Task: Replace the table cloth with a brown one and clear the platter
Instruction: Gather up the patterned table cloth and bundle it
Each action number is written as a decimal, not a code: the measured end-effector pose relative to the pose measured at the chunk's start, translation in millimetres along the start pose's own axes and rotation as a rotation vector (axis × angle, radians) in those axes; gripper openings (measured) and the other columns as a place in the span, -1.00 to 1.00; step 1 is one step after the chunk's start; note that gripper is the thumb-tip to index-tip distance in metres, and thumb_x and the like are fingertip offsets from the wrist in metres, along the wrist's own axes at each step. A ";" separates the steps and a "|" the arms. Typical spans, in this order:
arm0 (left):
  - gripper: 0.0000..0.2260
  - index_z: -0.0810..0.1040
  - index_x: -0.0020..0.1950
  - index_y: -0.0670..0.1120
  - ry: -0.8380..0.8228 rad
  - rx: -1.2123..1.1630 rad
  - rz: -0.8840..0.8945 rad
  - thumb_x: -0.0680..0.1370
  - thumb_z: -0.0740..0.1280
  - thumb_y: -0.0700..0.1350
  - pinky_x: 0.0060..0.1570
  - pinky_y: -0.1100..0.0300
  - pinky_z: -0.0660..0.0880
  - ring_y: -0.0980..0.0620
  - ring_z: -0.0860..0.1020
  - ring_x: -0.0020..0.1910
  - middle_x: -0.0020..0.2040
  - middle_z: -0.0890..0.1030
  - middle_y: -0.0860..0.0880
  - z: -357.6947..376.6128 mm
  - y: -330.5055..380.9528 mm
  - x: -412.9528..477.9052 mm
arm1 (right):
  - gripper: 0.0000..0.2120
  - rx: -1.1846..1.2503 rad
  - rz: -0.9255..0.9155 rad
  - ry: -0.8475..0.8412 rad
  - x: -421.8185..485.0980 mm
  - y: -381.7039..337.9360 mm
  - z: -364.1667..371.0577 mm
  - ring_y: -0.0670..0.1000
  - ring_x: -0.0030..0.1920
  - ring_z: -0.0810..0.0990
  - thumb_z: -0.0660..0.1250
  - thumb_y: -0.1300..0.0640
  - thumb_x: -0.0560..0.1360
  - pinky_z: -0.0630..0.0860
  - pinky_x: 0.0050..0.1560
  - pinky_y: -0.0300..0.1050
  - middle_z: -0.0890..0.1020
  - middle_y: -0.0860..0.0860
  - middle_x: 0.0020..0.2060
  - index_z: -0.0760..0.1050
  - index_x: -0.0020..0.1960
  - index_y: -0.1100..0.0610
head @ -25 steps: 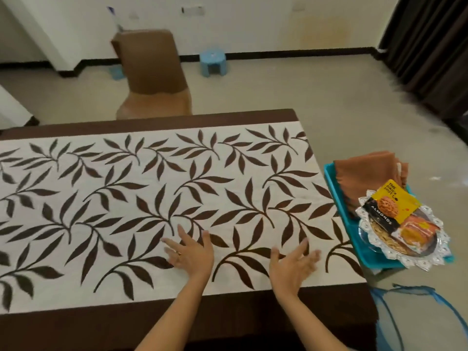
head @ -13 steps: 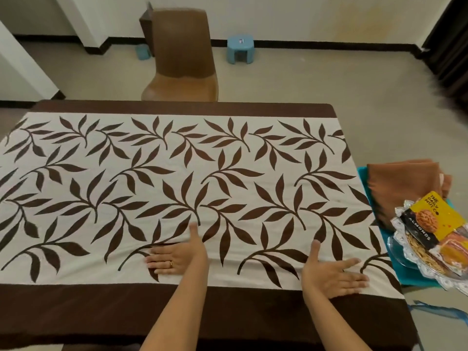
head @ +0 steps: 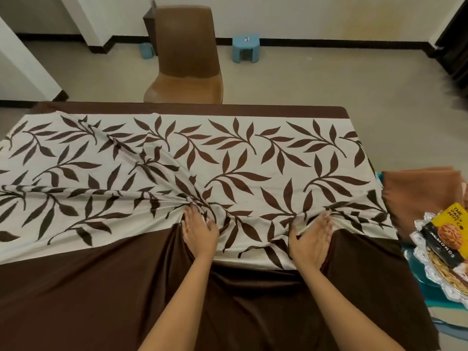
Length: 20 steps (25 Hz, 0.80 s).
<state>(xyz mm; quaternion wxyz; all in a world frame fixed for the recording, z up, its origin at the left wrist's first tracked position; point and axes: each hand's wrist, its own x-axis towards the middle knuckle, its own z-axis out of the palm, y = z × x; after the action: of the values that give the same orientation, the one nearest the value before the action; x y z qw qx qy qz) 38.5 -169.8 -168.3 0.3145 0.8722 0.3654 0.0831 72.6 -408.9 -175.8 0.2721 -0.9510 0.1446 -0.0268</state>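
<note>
Head view: the left hand's (head: 200,231) fingers (head: 188,215) are sunk into a gather of the leaf-print table cloth (head: 253,153), thumb set apart, and seem to pinch it. The right hand's (head: 310,240) fingers (head: 324,221) lie straight and pressed together, pushing up a second bunch. Creases fan left from both. The cloth covers the whole counter, its dark border hanging toward the person.

Just beside the counter's right end, the folded brown cloth (head: 417,191) lies on a teal tray (head: 415,277), and so does the silver platter (head: 430,274), which holds an almonds packet (head: 448,231). I'd worry about that end. The cloth's edge hangs close by, so a hard tug might snag the tray and tip the platter.
</note>
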 end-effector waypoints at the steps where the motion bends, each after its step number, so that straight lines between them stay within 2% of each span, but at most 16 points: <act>1: -0.45 0.15 0.54 -0.13 -0.037 -0.010 0.080 0.57 0.22 -0.13 0.48 0.14 -0.06 0.02 0.07 0.54 0.55 0.14 -0.07 2.9 1.3 4.6 | -0.16 -0.015 -0.068 -0.034 6.4 -4.5 4.9 0.13 0.55 -0.07 0.16 -0.17 0.55 -0.10 0.53 -0.01 -0.04 0.21 0.54 -0.22 0.55 0.21; 4: -0.47 0.23 0.52 -0.05 -0.163 -0.105 0.223 0.55 0.18 -0.27 0.47 0.12 0.11 0.01 0.18 0.51 0.52 0.25 -0.02 9.4 9.1 18.5 | -0.20 -0.049 -0.252 -0.138 25.4 -17.0 13.1 0.08 0.55 -0.05 0.18 -0.11 0.56 -0.07 0.53 -0.04 -0.03 0.17 0.55 -0.18 0.56 0.22; 7: -0.42 0.33 0.47 -0.06 -0.283 -0.132 0.332 0.47 0.14 -0.40 0.43 0.22 0.13 0.02 0.26 0.47 0.47 0.33 -0.02 18.0 17.8 28.0 | -0.30 -0.066 -0.479 -0.253 42.4 -27.8 20.1 0.03 0.55 -0.04 0.09 -0.02 0.55 -0.10 0.52 -0.13 -0.01 0.10 0.55 -0.13 0.56 0.20; 11: -0.42 0.50 0.34 -0.13 -0.448 -0.215 0.449 0.38 0.14 -0.48 0.35 0.34 0.20 0.00 0.41 0.37 0.34 0.50 -0.08 29.8 34.8 28.1 | -0.35 -0.016 -0.773 -0.465 55.0 -45.7 30.6 0.02 0.54 0.04 -0.01 0.05 0.47 -0.09 0.50 -0.20 0.08 0.03 0.52 0.01 0.54 0.17; 13: -0.44 0.55 0.27 -0.17 -0.505 -0.258 0.464 0.34 0.14 -0.49 0.30 0.39 0.23 -0.01 0.47 0.31 0.26 0.57 -0.10 31.0 44.4 25.3 | -0.41 0.092 -0.762 -0.555 59.9 -56.6 33.0 -0.05 0.51 0.09 0.02 0.11 0.50 -0.03 0.48 -0.24 0.19 0.02 0.50 0.13 0.53 0.14; 15: -0.47 0.58 0.23 -0.17 -0.537 -0.274 0.447 0.33 0.14 -0.44 0.27 0.35 0.29 0.01 0.50 0.26 0.21 0.60 -0.10 31.2 50.3 25.2 | -0.48 0.251 -0.569 -0.629 61.3 -70.7 30.8 -0.11 0.47 0.17 0.09 0.11 0.52 0.05 0.46 -0.25 0.30 -0.03 0.44 0.24 0.49 0.07; 16: -0.47 0.59 0.21 -0.14 -0.563 -0.288 0.450 0.32 0.12 -0.40 0.26 0.32 0.33 0.03 0.52 0.24 0.18 0.62 -0.07 31.2 50.7 25.1 | -0.50 0.306 -0.499 -0.643 59.6 -75.2 31.0 -0.13 0.45 0.20 0.11 0.04 0.53 0.09 0.44 -0.23 0.32 -0.07 0.40 0.27 0.47 0.05; 18: -0.45 0.63 0.14 -0.09 -0.645 -0.332 0.442 0.26 0.09 -0.37 0.21 0.24 0.42 0.07 0.55 0.17 0.09 0.65 -0.01 30.7 48.2 25.6 | -0.45 0.295 -0.484 -0.631 53.2 -81.4 32.7 -0.15 0.43 0.16 0.15 -0.13 0.54 0.09 0.41 -0.22 0.31 -0.10 0.37 0.26 0.47 0.05; 20: -0.46 0.63 0.04 -0.04 -0.749 -0.338 0.366 0.25 0.08 -0.42 0.10 0.14 0.48 0.03 0.58 0.03 -0.01 0.65 -0.02 26.5 49.6 28.9 | -0.43 0.215 -0.512 -0.603 49.8 -84.1 34.1 -0.09 0.48 0.11 0.24 -0.15 0.54 0.07 0.43 -0.14 0.30 -0.08 0.42 0.23 0.48 0.04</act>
<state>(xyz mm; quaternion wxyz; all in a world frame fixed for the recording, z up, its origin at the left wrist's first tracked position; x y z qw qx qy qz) 98.2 -189.4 -161.4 0.5432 0.8288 0.0475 -0.1254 146.6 -337.9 -162.0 0.3845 -0.8876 -0.1868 0.1715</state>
